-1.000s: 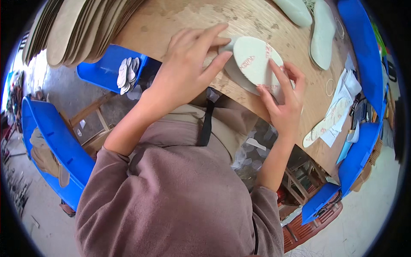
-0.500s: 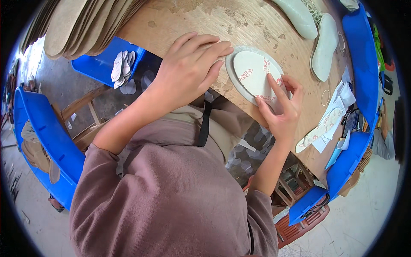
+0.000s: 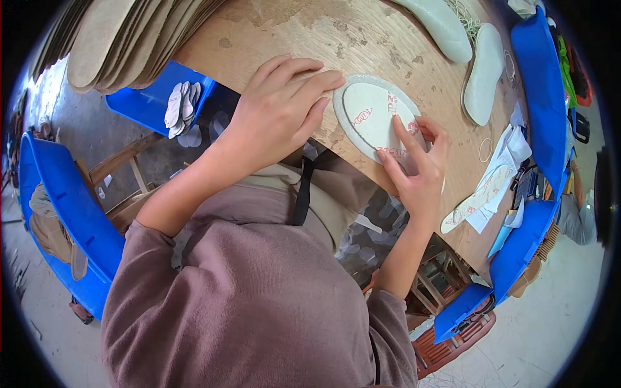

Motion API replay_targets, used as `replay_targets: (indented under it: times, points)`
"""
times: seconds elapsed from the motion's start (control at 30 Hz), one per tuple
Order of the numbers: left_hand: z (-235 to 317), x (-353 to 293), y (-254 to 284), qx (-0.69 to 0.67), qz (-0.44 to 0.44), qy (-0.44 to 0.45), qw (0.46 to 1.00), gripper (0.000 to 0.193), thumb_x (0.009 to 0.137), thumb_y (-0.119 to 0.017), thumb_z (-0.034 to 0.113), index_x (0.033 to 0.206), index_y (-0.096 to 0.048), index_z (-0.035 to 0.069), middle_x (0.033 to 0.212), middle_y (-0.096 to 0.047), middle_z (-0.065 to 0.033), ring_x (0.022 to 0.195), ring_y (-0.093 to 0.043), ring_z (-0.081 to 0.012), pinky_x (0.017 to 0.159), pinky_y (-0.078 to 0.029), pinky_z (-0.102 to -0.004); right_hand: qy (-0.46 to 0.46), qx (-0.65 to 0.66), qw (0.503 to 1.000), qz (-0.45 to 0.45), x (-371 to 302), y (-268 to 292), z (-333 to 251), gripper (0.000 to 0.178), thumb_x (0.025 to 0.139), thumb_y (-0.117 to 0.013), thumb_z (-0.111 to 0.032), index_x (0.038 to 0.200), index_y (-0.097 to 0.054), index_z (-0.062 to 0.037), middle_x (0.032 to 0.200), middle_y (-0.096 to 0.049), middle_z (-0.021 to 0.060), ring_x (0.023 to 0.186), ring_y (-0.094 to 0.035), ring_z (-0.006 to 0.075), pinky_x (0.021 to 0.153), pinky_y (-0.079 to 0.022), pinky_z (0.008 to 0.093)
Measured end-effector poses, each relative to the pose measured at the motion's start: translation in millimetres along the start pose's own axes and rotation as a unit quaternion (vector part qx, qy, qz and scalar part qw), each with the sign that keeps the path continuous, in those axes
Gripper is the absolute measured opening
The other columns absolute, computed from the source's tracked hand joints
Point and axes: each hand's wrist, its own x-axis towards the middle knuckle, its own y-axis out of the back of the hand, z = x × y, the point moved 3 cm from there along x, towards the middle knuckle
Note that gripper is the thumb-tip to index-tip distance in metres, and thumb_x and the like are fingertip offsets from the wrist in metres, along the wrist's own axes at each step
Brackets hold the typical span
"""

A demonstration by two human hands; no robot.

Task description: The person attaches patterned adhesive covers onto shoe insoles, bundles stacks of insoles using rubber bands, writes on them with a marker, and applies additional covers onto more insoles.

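Note:
On the wooden tabletop lies a grey, rounded sole-shaped piece. A white insole board with red print rests on top of it, leaving a grey rim showing on the left. My right hand grips the right end of the insole board. Its index finger presses on the face, the thumb sits at the near edge, and the other fingers curl at the far side. My left hand lies palm down with fingers stretched out, its fingertips at the left rim of the grey piece. The right end of both pieces is hidden under my right hand.
A stack of brown insole boards stands at the far left. Below it a blue bin holds small white cutouts. Pale foot-shaped forms lie at the far right. Papers and blue trays line the right edge.
The whole view has shifted slightly. Both hands keep nearly the same places on the pieces, with the right index finger still on the insole board.

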Motion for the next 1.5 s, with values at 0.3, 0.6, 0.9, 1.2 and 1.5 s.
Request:
replay_targets:
  times: [0.3,0.6,0.9,1.2,1.5]
  points:
    - [12,7,4,0.076,-0.106,-0.079,0.988,0.042,0.087,-0.064,0.017,0.128,-0.059,0.015,0.125,-0.056,-0.0054,0.122,-0.046,-0.0263,0.107,-0.034,-0.0457,0.080,-0.091,0.992,-0.037,0,5,-1,0.068,0.071,-0.079,-0.036,0.133,-0.060,-0.0147,0.143,-0.041,0.0178,0.128,-0.040,0.0379,0.108,-0.033,0.0476]
    - [14,-2,32,-0.037,0.021,-0.076,0.996,0.044,0.084,-0.066,0.012,0.127,-0.059,0.006,0.111,-0.058,-0.0148,0.107,-0.055,-0.0330,0.094,-0.044,-0.0406,0.099,-0.124,0.983,-0.093,-33,-8,-20,0.077,0.071,-0.079,-0.015,0.140,-0.045,-0.0058,0.145,-0.042,0.0177,0.134,-0.039,0.0369,0.111,-0.031,0.0507]
    - [23,6,65,-0.564,-0.083,0.194,0.799,0.073,0.084,-0.076,0.025,0.140,-0.037,-0.001,0.127,-0.055,-0.0102,0.119,-0.053,-0.0172,0.101,-0.043,-0.0329,0.036,0.338,0.937,0.078,21,31,-87,0.008,0.090,-0.064,-0.005,0.093,-0.066,0.0027,0.091,-0.064,0.0080,0.078,-0.061,0.0148,0.067,-0.046,0.0241]
    - [-30,98,233,-0.198,0.128,0.168,0.957,0.053,0.086,-0.073,0.025,0.129,-0.054,0.000,0.117,-0.063,-0.0097,0.107,-0.061,-0.0155,0.090,-0.051,-0.0305,0.152,0.217,0.962,0.071,168,21,-44,0.021,0.089,-0.066,-0.011,0.108,-0.063,-0.0012,0.099,-0.062,0.0096,0.091,-0.061,0.0195,0.080,-0.049,0.0323]
    - [-147,160,200,0.037,-0.092,0.084,0.992,0.053,0.082,-0.073,0.037,0.120,-0.064,0.000,0.106,-0.068,-0.0093,0.090,-0.061,-0.0166,0.083,-0.048,-0.0297,0.197,-0.057,0.978,0.041,211,-26,14,0.023,0.080,-0.073,-0.010,0.101,-0.066,-0.0051,0.102,-0.062,0.0117,0.100,-0.057,0.0323,0.087,-0.047,0.0390]
